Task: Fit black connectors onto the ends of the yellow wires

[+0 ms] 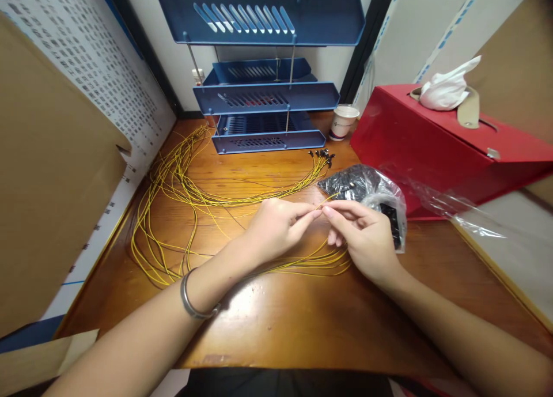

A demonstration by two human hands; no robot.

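Observation:
Fingertips of my left hand (280, 225) and my right hand (363, 230) meet in a pinch over the middle of the table. Between them runs a thin yellow wire (329, 199), its end poking up past my right fingers. Both hands are closed on it; the exact spot they grip is hidden. A long looped bundle of yellow and dark wires (185, 184) spreads to the left and curves behind my hands. Small black connectors (323, 155) cap the far ends of that bundle. Just behind my right hand lies a clear plastic bag (358, 181) of small black parts.
A blue tiered letter tray (263, 97) stands at the back, with a paper cup (343, 122) beside it. On the right is a red tissue box (415, 149) with a tissue sticking out. Cardboard (52, 172) walls the left side of the wooden table (276, 328).

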